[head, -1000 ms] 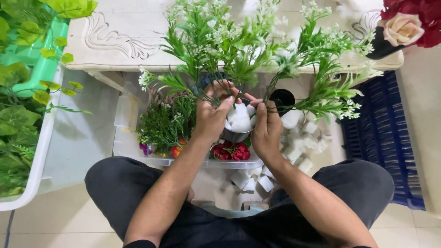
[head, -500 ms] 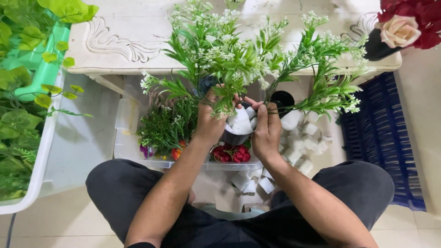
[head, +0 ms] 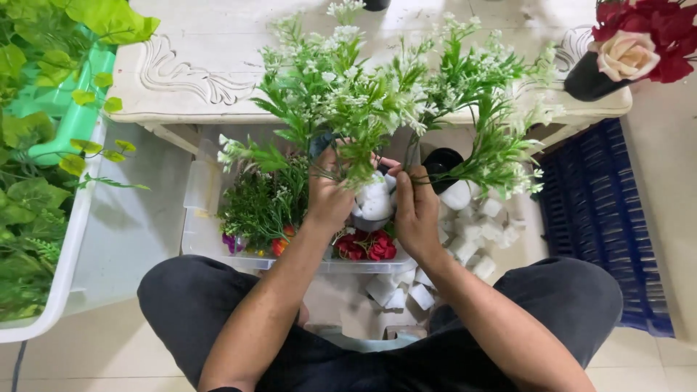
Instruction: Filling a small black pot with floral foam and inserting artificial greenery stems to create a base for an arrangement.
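A pale tiled floor (head: pixel 131 232) lies under a low white table (head: pixel 210 65) with carved edges; a dark blue ribbed crate (head: pixel 602 218) stands to its right

Looks like somebody's home craft corner, floor-level setup. Tiled floor (head: pixel 131 239), carved white table (head: pixel 210 72) just past the fingers (head: pixel 330 163), and a clear plastic bin (head: pixel 200 218) of fake greenery and red flowers right under them. White foam blocks (head: pixel 472 232) are scattered beside the fingers, with a blue mat (head: pixel 602 218) further off to the right.
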